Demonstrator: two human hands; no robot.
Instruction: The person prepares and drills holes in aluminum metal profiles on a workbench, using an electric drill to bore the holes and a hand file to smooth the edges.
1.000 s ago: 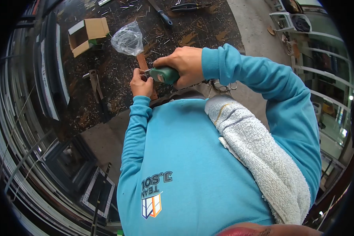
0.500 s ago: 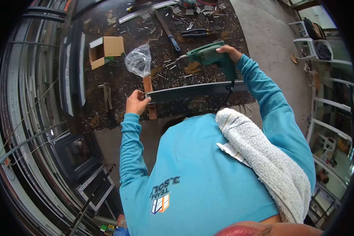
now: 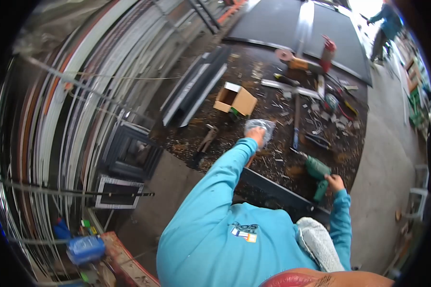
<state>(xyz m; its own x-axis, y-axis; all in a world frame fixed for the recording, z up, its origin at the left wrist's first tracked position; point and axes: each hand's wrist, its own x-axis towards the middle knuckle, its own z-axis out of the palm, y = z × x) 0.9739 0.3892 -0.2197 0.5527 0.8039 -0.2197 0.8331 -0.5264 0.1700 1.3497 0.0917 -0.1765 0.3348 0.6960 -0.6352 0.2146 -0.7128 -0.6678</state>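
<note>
My left hand (image 3: 257,135) is at the clear plastic bag (image 3: 268,129) on the dark workbench (image 3: 273,160); its fingertips are hard to make out against the plastic. In my right hand (image 3: 335,182) is a green power drill (image 3: 317,168), gripped at the rear, its bit pointing left over the bench. A long dark metal profile (image 3: 282,190) lies along the near edge, close to my body. Part of a wooden strip (image 3: 249,161) shows beside my left sleeve. Beyond the drill are pliers (image 3: 317,140) and a file with a blue handle (image 3: 296,136).
An open cardboard box (image 3: 244,101) and a hammer (image 3: 207,138) are on the bench's left. Metal offcuts, a red bottle (image 3: 328,53) and dark panels (image 3: 268,24) lie farther back. Long profiles (image 3: 62,119) fill the left rack. Another person (image 3: 387,26) stands at the far right.
My left hand has left the end of the metal profile and reached forward to the plastic bag. My right hand still holds the drill. The view has turned and shows more of the bench.
</note>
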